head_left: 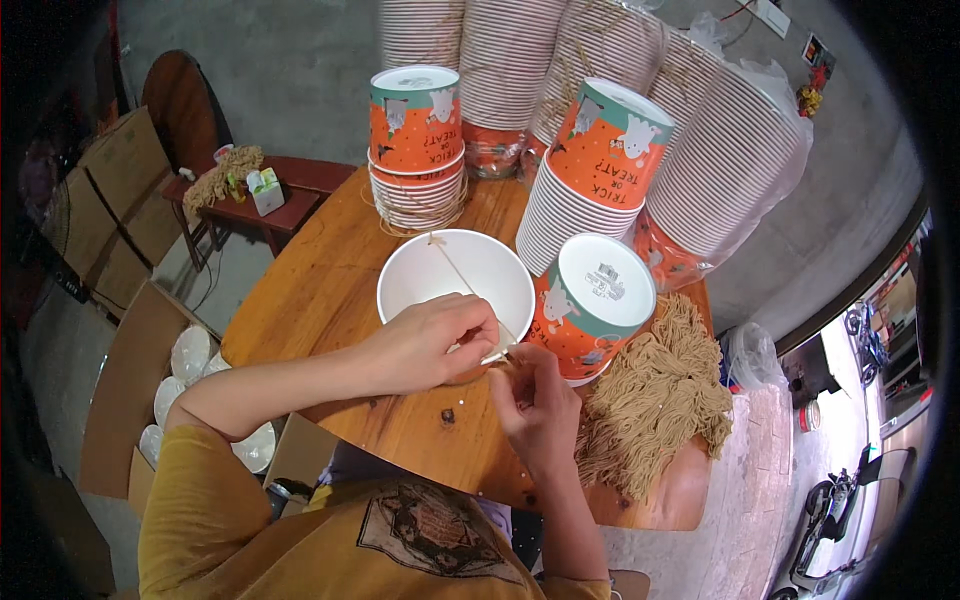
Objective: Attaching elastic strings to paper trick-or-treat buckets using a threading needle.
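The white paper bucket (430, 275) stands mouth up on the wooden counter (300, 290), directly in front of the person. A thin tan cord (458, 265) runs from a small knot at its far rim, straight across the mouth, to the near right rim, where both hands meet. The left hand (440, 335) reaches over the near side of the bucket, its thumb and forefinger curled toward each other with only a narrow gap; whether they grip the cord cannot be told. The right hand (540, 405) is just outside the same stretch of rim, its fingers bent inward and drawn together on the near end of the cord. The bucket's open mouth thus lies beyond the fingers, and its near right edge is right at their tips.

Just to the right of the bucket, an upside-down orange and green bucket (597, 335) shows its white base. Near the right forearm, a heap of tan yarn (655, 395) spreads over the counter. Behind are a leaning stack of upturned buckets (580, 215) and a shorter stack (415, 140) with tan cord looped around its lower part. Tall nested columns of buckets (735, 150), some in clear plastic, stand at the back.
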A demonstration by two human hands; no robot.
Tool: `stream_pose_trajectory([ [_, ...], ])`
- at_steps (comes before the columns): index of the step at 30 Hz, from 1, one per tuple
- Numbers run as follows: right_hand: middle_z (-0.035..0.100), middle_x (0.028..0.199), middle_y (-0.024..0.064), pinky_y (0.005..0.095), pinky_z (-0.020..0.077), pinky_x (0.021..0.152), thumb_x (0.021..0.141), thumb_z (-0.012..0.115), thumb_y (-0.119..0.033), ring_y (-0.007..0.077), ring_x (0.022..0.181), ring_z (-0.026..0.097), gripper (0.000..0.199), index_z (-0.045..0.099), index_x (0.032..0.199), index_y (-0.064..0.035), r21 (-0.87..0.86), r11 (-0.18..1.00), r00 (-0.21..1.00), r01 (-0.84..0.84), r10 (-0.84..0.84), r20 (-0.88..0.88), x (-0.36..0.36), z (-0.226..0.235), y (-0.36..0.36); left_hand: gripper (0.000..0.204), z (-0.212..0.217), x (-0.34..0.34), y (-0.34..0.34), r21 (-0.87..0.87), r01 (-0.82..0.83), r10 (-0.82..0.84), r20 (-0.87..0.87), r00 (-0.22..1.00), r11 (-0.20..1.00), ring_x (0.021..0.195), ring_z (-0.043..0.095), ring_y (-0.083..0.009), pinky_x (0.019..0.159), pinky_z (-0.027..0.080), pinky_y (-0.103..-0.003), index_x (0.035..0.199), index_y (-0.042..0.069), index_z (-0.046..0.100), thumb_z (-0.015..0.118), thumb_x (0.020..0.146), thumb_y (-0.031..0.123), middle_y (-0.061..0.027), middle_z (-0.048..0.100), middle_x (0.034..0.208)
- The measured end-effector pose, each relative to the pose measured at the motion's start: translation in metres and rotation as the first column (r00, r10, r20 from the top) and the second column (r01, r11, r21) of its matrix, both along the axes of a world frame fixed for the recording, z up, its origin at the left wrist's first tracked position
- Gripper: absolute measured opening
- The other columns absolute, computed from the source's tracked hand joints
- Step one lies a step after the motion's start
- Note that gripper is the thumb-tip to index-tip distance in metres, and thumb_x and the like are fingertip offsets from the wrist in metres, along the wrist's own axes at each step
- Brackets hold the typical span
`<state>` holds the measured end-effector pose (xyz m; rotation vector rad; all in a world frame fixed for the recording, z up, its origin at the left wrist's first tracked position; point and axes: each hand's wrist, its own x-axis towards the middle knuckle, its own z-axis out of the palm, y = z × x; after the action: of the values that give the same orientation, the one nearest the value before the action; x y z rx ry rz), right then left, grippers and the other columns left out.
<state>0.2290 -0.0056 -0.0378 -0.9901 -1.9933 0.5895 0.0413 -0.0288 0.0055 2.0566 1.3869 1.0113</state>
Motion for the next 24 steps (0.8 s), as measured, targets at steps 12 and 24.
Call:
stream_pose_trajectory([
  [12,0.059,0.069,0.0045,0.0250,0.0446,0.053,0.081,0.071,-0.005,0.0104,0.055,0.055,0.013,0.060,0.087,-0.0047,0.344,0.939,1.000,-0.007,-0.003,0.028,-0.002,-0.003,0.000,0.008,0.004,0.003,-0.008,0.050,-0.024,0.033,-0.189,0.981,0.998,0.080,0.059,-0.0265,0.071,0.048,-0.037,0.090,0.004,0.052,0.058,0.088,0.009,-0.0104,0.058,0.085],
  [24,0.059,0.084,0.0103,0.0385,0.0518,0.067,0.079,0.071,-0.004,0.0297,0.080,0.061,0.025,0.059,0.101,-0.0072,0.179,0.955,0.964,-0.238,0.209,0.166,0.021,0.040,0.017,0.018,0.002,-0.031,-0.045,0.187,0.116,-0.032,-0.403,0.915,0.976,0.094,0.056,-0.0281,0.080,0.044,-0.040,0.094,0.006,0.055,0.067,0.084,0.016,-0.0082,0.057,0.094],
])
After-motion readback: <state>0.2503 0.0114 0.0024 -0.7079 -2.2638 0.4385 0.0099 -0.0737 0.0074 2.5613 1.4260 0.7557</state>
